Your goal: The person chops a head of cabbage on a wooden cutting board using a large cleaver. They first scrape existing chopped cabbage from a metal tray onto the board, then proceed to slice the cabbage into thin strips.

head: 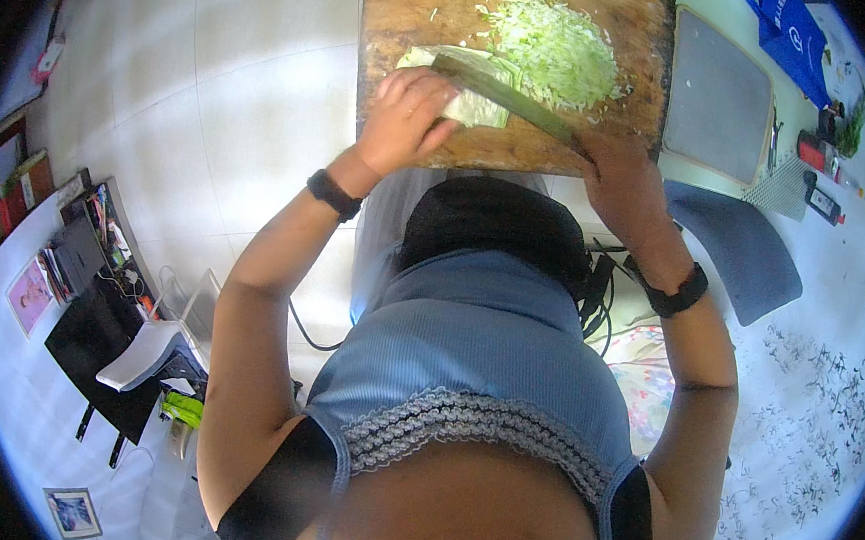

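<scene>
My left hand [411, 116] presses down on a piece of pale green cabbage [481, 112] at the left of a worn wooden cutting board [486, 152]. In my right hand [623, 179] is the handle of a kitchen knife [516, 103]. Its long blade slants up and left across the cabbage, with the tip close to my left fingers. The handle itself is hidden by my grip. Behind the blade, a heap of finely chopped cabbage [557, 49] spreads over the board, with small bits scattered around it.
Right of the board lies a grey rectangular mat [719, 94], with a blue bag [791, 43] beyond it. A dark grey chair back [742, 246] stands by my right forearm. A black cable [315, 337] hangs at my left. Pale tiled floor [264, 93] extends left of the board.
</scene>
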`<control>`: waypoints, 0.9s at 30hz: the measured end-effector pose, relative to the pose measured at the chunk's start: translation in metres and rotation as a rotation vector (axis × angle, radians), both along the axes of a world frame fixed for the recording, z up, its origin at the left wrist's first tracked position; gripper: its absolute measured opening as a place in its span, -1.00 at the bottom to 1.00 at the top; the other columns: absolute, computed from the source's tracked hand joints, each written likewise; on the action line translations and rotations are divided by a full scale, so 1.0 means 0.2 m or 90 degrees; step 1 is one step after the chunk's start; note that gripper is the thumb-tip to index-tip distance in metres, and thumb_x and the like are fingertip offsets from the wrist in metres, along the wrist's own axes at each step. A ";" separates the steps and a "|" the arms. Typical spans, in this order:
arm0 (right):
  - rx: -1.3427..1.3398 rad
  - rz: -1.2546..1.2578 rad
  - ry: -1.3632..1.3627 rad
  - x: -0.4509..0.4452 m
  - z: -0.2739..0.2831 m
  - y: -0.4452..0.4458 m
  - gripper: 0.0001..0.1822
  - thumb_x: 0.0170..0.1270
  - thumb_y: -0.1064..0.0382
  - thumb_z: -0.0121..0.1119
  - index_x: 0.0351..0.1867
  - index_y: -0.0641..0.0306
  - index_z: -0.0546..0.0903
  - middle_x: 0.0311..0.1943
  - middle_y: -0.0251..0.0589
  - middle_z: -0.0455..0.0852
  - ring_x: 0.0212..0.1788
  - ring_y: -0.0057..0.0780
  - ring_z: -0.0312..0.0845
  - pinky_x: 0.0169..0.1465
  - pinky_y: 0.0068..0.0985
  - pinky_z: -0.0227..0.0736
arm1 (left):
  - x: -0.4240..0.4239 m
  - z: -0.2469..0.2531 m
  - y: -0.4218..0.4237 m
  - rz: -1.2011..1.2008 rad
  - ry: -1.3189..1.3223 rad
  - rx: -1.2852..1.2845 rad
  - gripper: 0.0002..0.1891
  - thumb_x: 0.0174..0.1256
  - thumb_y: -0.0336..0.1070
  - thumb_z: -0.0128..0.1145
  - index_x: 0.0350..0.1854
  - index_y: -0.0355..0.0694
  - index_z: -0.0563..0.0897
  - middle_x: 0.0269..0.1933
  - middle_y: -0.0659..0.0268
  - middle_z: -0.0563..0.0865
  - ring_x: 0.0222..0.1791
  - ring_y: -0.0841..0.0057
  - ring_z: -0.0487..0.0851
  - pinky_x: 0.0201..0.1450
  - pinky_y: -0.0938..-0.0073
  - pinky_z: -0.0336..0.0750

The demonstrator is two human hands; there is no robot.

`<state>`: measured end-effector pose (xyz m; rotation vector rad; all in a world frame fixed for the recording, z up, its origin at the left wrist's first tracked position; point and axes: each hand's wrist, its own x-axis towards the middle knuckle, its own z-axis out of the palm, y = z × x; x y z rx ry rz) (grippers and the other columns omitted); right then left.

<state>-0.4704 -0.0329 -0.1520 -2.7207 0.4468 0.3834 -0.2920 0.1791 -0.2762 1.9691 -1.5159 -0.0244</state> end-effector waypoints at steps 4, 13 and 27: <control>0.006 0.027 0.032 0.06 0.02 0.00 -0.72 0.17 0.29 0.08 -0.06 0.19 0.55 -0.25 0.04 0.62 -0.21 0.04 0.56 -0.17 -0.17 0.49 | -0.03 -0.02 -0.04 0.027 0.044 -0.012 -0.67 0.05 -0.18 0.27 -0.13 -0.17 0.59 -0.23 0.28 0.58 -0.13 0.28 0.47 0.14 0.18 0.28; -0.003 0.039 0.152 0.17 0.13 0.02 -0.75 0.17 0.31 0.05 -0.11 0.25 0.55 -0.29 0.09 0.62 -0.24 0.06 0.57 -0.19 -0.13 0.48 | -0.02 0.05 -0.04 0.026 0.087 0.006 -0.68 0.04 -0.20 0.24 -0.14 -0.15 0.61 -0.22 0.30 0.58 -0.10 0.30 0.47 0.17 0.16 0.23; 0.026 0.088 0.171 0.34 -0.05 0.00 -0.83 0.17 0.34 -0.04 -0.30 0.33 0.57 -0.53 0.10 0.63 -0.42 0.03 0.62 -0.33 -0.13 0.51 | 0.05 0.08 -0.07 0.008 0.121 0.028 -0.63 0.04 -0.25 0.22 -0.04 -0.14 0.58 0.01 0.31 0.58 0.08 0.34 0.45 0.19 0.23 0.23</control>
